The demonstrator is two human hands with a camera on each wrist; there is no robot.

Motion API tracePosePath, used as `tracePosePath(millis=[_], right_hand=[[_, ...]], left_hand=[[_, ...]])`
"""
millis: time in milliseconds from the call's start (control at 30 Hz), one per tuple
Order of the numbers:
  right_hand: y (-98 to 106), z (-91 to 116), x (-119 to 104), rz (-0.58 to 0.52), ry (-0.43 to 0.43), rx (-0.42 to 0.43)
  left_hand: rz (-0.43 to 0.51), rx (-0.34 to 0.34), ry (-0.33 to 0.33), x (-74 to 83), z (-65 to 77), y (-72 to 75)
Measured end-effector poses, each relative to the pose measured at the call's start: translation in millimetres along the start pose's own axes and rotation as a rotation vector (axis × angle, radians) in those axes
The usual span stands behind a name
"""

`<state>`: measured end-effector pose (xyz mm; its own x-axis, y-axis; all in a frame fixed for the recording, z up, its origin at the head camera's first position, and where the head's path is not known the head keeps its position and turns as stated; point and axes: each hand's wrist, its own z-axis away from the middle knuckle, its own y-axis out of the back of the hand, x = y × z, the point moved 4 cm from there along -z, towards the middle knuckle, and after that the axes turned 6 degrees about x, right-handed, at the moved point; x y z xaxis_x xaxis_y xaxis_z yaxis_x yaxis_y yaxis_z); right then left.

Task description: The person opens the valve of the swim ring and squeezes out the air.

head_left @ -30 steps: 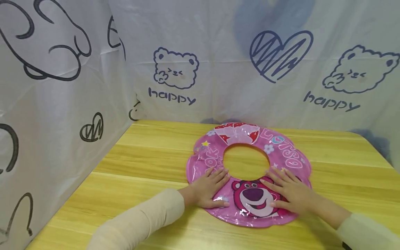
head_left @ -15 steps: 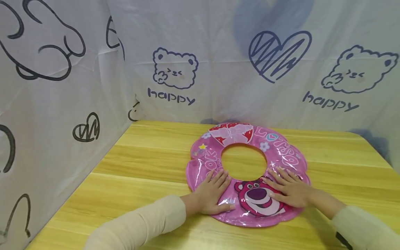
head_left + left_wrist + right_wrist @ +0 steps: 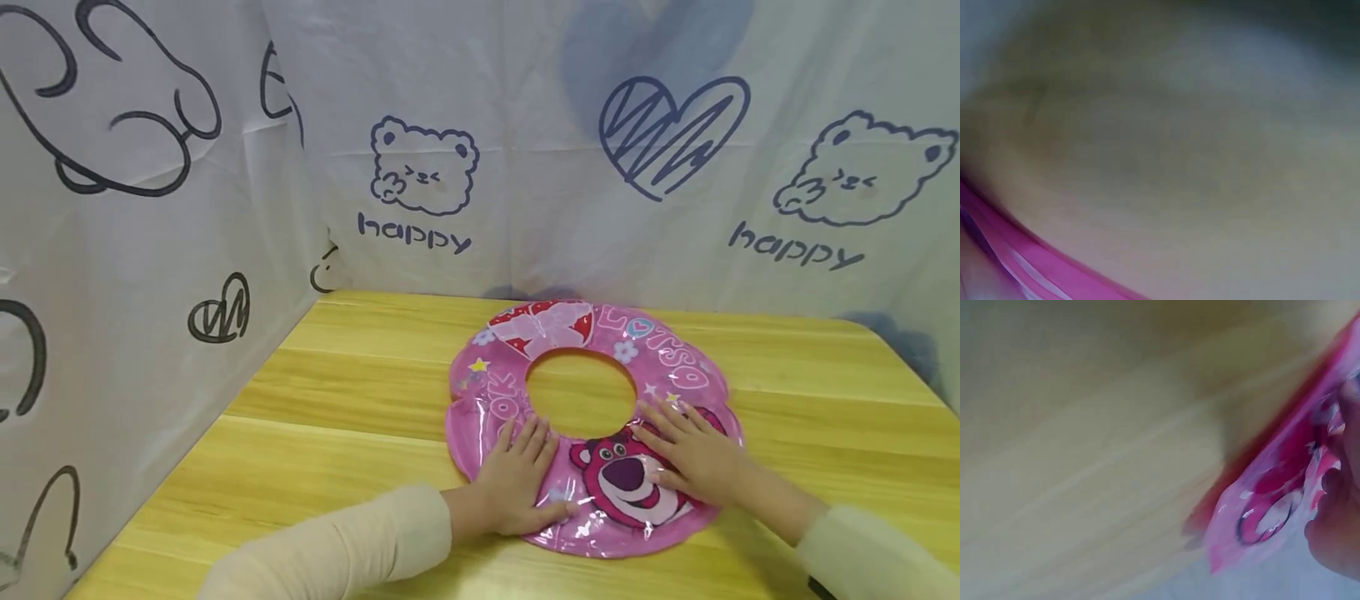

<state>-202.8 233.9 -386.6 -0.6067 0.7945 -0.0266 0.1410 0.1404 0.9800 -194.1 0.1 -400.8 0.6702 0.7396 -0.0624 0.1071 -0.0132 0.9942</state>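
A pink inflatable swim ring (image 3: 517, 400), partly filled and wrinkled, lies flat on the wooden table. It carries a bear face, a red-and-pink bow, stars, flowers and lettering. On its near left part rests my left hand (image 3: 517, 479), fingers extended and thumb spread out. My right hand (image 3: 697, 454) lies on the near right part, fingers stretched over part of the bear face. In the right wrist view, the right hand (image 3: 1338, 512) shows at the edge beside the glossy ring (image 3: 1272, 494). Only a blurred strip of the ring (image 3: 1054, 269) appears in the left wrist view.
The yellow wood-grain table (image 3: 330, 367) has a rounded far right corner. White cloth (image 3: 525, 208) with printed bears, hearts and "happy" hangs behind it, and more printed cloth (image 3: 150, 250) stands along the left side.
The swim ring has turned counterclockwise: its bow has shifted left and the bear face right. My left hand has slid slightly right and nearer; the right hand has stayed about where it was.
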Motion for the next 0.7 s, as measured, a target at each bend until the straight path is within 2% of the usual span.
tracePosePath(millis=[167,233,367,500,600,700], right_hand=[[3,3,-31,-0.251,-0.078,0.018],[1,4,-41,-0.304,-0.076,0.028],[-4,4,-53,-0.268,-0.017,0.063],[-10,4,-56,-0.293,-0.037,0.026],[-13,4,-55,-0.325,-0.063,-0.007],[-14,4,-55,-0.365,-0.098,-0.038]], left_hand=[[0.078,-0.007,0.042,7.8,3.5,3.2],[0.062,-0.012,0.027,7.8,3.3,5.9],[-0.057,0.004,-0.1,2.3,1.3,12.6],[-0.154,0.022,-0.238,-7.7,-0.7,15.9],[-0.162,0.011,-0.277,-13.3,-1.6,15.9],[-0.134,-0.021,-0.274,-15.3,-2.1,15.3]])
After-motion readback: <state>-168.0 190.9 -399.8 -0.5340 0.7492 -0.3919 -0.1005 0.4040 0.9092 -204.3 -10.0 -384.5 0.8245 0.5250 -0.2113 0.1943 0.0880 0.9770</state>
